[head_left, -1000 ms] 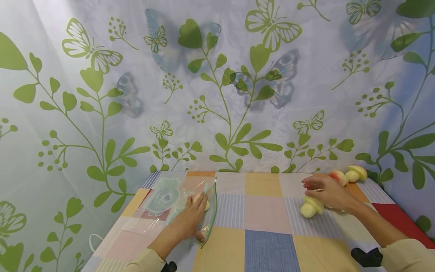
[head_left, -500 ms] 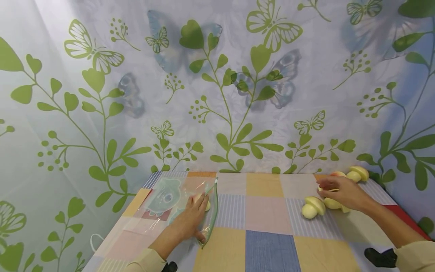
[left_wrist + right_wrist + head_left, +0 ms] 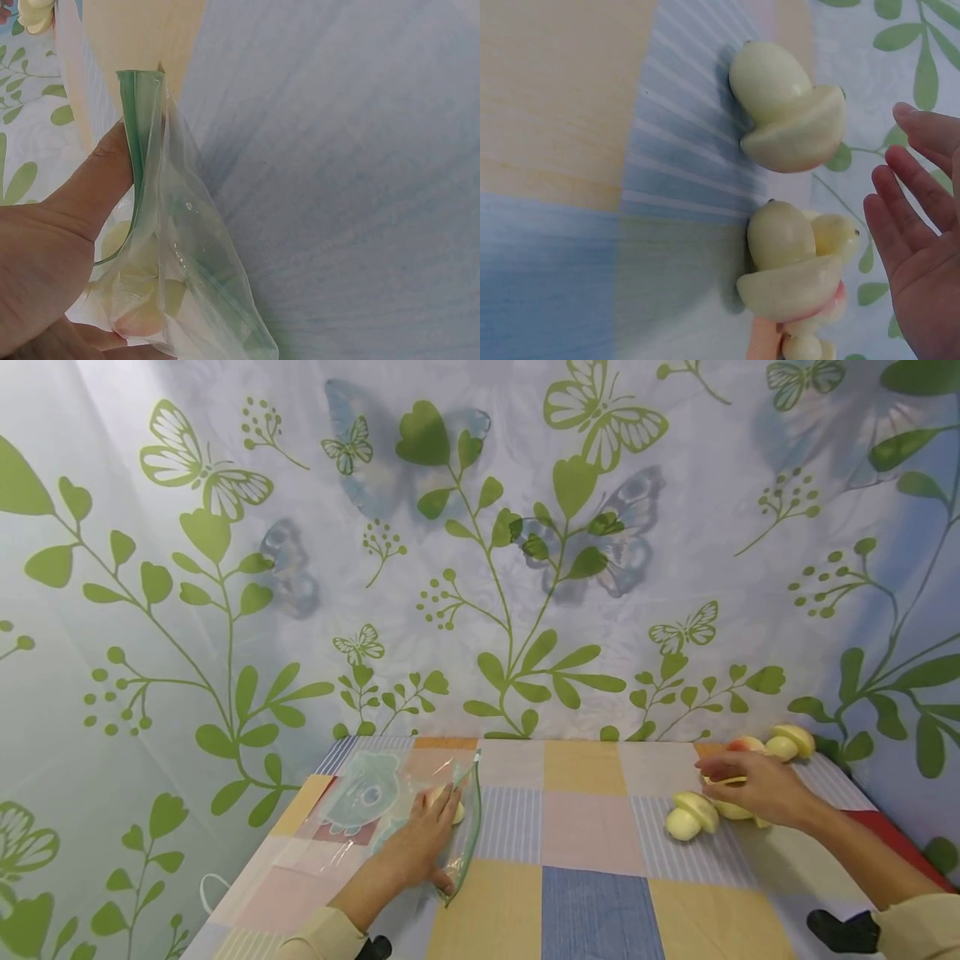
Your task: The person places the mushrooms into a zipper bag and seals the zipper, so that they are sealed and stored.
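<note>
Mushrooms (image 3: 692, 817), pale and toy-like, are overhung at the right by the right hand (image 3: 757, 787). Its fingers are loosely spread and nothing is grasped; in its wrist view a gap is seen before the fingertips, and the spread seems fitted to rounded caps. Nearest it, one mushroom is laid tilted on its left; others just beside are partly covered, so no firm count can be given. By the left hand (image 3: 412, 845) the clear bag (image 3: 360, 797) is pressed at the left. Its fingers are laid unclenched over the plastic, and its thumb is set against the green strip (image 3: 472, 843), probably so that the bag is steadied at that edge. Pale, rounded contents (image 3: 142, 300) are seen inside, blurred by folds. At the far right, two more mushrooms, one red-tinged, are grouped, perhaps so that they are out of the way. Everything is borne by a patchwork cloth (image 3: 592, 897), backed by a leafy curtain (image 3: 480, 568).
</note>
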### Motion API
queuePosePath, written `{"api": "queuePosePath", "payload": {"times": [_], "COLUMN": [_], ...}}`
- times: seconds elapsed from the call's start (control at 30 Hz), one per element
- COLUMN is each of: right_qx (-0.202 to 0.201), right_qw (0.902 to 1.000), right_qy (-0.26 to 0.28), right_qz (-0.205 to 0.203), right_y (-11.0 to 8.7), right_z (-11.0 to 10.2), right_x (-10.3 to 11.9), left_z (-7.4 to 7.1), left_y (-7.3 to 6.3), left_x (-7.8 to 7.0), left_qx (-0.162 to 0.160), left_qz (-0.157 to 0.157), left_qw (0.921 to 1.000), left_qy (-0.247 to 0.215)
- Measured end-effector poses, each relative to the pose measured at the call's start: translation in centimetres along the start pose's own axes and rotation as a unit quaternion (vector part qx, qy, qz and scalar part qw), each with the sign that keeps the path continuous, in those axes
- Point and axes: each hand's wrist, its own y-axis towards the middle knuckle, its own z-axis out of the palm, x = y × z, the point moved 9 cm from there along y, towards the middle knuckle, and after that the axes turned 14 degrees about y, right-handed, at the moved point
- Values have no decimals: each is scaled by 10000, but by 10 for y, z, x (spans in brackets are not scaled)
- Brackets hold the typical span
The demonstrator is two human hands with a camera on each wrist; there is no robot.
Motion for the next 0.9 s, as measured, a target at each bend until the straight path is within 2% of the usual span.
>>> {"api": "queuePosePath", "payload": {"times": [0.17,0.23,0.4,0.77,0.9], "right_qx": [285,348,543,548,629], "right_qw": [9996,9993,9969,9983,9974], "right_qy": [-40,112,561,115,214], "right_qz": [19,-35,117,130,261], "right_y": [3,3,0,-4,-4], "right_z": [10,15,27,34,37], "right_x": [6,7,-1,-13,-19], "left_z": [0,0,2,0,1], "left_y": [1,1,1,1,0], "left_x": [1,1,1,-1,-1], "left_qx": [-11,19,115,137,173], "left_qz": [-3,-19,-45,-15,-16], "left_qw": [10000,10000,9999,9998,9997], "left_qy": [87,84,-6,156,177]}}
